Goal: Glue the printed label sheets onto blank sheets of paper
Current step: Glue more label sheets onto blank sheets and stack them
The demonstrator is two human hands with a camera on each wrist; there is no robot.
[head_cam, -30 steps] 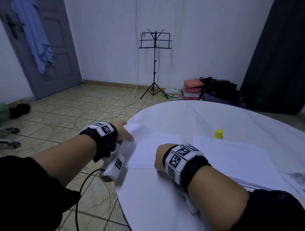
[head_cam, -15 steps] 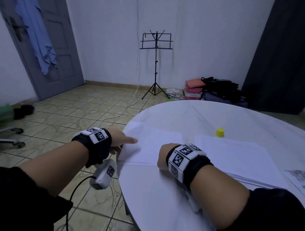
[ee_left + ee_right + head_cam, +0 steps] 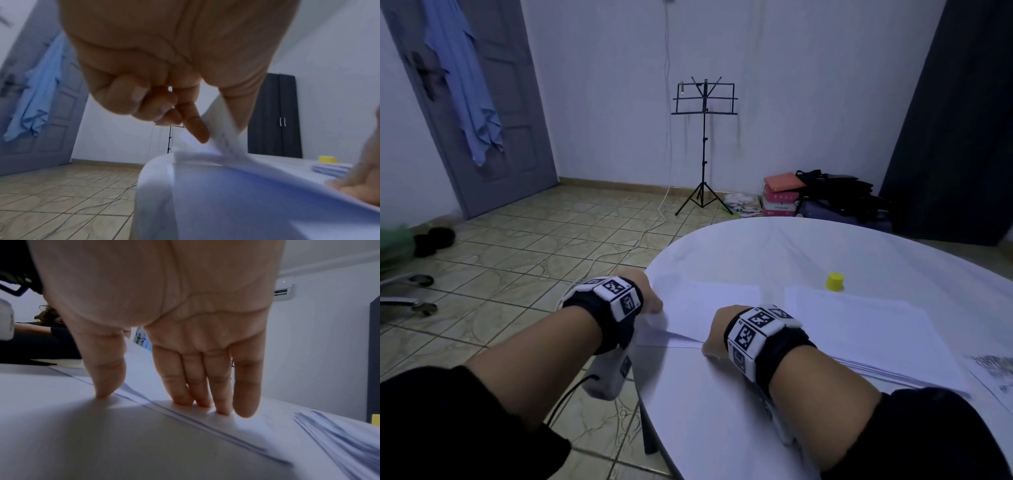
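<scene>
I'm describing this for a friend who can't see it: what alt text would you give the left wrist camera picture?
Seen from under the wrist, the left hand pinches the lifted corner of a white sheet of paper at the edge of a round white table. The fingers of the right hand press on the paper at the right edge; a yellow cap stands behind.

The head camera is looking down and forward from above the round table (image 3: 774,246), taking in both wrists and the far wall. The left wrist camera is peering close under the left hand (image 3: 164,65) toward the far music stand (image 3: 169,138). The right wrist camera is facing along the right hand (image 3: 164,313), very near the tabletop. All three are sharing the sheets (image 3: 709,308).
</scene>
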